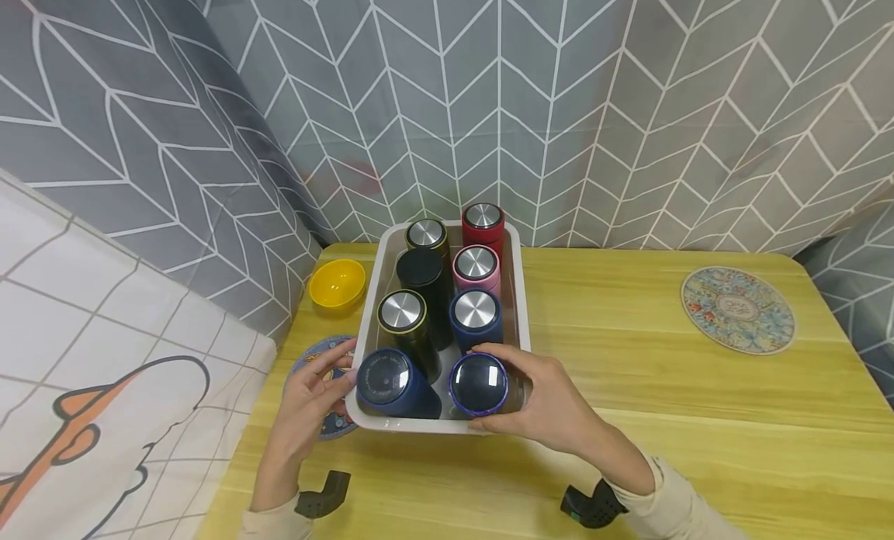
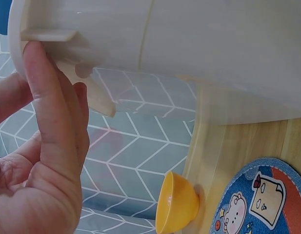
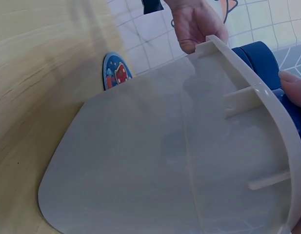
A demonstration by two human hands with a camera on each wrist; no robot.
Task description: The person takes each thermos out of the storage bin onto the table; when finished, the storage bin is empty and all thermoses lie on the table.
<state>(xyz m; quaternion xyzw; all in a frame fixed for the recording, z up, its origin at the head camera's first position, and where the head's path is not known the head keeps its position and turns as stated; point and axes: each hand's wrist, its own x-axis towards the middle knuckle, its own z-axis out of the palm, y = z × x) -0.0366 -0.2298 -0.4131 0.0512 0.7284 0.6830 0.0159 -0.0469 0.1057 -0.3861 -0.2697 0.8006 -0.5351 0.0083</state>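
A white plastic bin (image 1: 525, 323) stands on the table, holding several thermos flasks upright or leaning. My left hand (image 1: 312, 392) pinches the bin's left rim near the front corner; the left wrist view has its fingers (image 2: 52, 97) under the rim. My right hand (image 1: 552, 396) grips a dark thermos flask with a shiny purple-blue-edged top (image 1: 478, 385) in the front right corner, thumb on the near side. Beside it a blue flask (image 1: 412, 392) leans left toward the rim. Behind stand a blue flask (image 1: 476, 323), a pink one (image 1: 477, 272), a red one (image 1: 483, 226) and dark ones (image 1: 422, 280).
A yellow bowl (image 1: 337, 284) sits at the table's back left. A blue round patterned mat (image 1: 335, 427) lies partly under the bin's left side. Another round floral mat (image 1: 738, 309) lies far right. A grey curtain (image 1: 594, 121) hangs behind the wooden table (image 1: 628, 354).
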